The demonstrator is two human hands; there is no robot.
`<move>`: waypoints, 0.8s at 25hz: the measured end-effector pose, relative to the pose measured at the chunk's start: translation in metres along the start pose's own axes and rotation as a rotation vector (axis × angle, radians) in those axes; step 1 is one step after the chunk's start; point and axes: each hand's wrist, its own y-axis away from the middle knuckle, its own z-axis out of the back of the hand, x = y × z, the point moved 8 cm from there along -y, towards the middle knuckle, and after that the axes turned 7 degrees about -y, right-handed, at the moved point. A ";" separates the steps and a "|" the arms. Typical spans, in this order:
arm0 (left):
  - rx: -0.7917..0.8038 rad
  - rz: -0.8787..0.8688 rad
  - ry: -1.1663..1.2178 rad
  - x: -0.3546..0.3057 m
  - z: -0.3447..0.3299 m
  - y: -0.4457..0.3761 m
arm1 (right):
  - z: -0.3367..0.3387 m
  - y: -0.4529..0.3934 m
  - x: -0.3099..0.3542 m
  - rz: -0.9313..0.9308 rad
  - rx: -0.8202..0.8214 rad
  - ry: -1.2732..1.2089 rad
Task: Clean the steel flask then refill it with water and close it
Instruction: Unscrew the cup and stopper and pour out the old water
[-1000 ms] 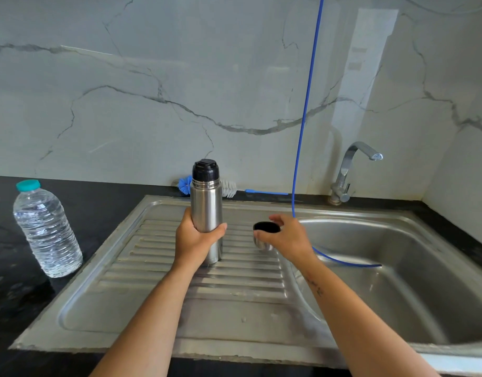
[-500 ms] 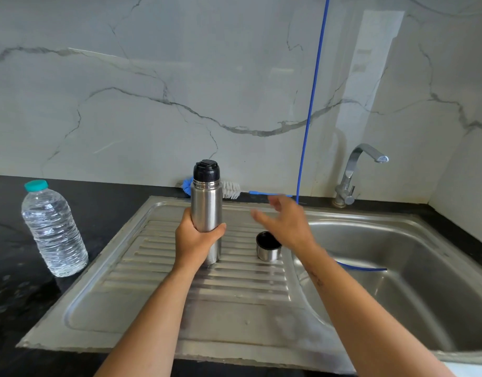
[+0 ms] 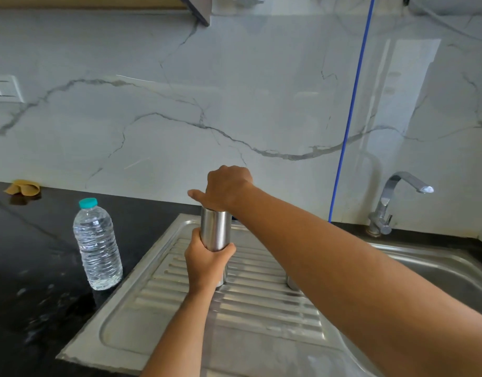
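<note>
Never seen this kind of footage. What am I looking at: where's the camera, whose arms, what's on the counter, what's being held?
There is no robot: a person works with bare hands, and the single camera sits on their head, looking forward and down, so the arms reach in from the bottom of the picture. The left hand grips the body of a steel flask that stands upright on the ribbed drainboard of a steel sink. The right hand is curled over the flask's top, hiding the stopper there. A small steel cup on the drainboard peeks out from behind the right forearm. On the dark counter to the left stands a capped plastic water bottle. A tap stands at the back right, and a thin blue tube hangs down the wall.
</note>
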 end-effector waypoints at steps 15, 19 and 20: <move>0.201 0.063 0.076 0.014 0.003 -0.004 | 0.005 0.008 0.011 0.464 -0.242 -0.100; 0.191 0.063 0.100 0.012 0.002 -0.004 | 0.004 0.000 0.010 0.212 -0.057 0.076; 0.193 0.064 0.101 0.012 0.002 -0.004 | 0.006 -0.001 0.009 0.151 -0.048 0.089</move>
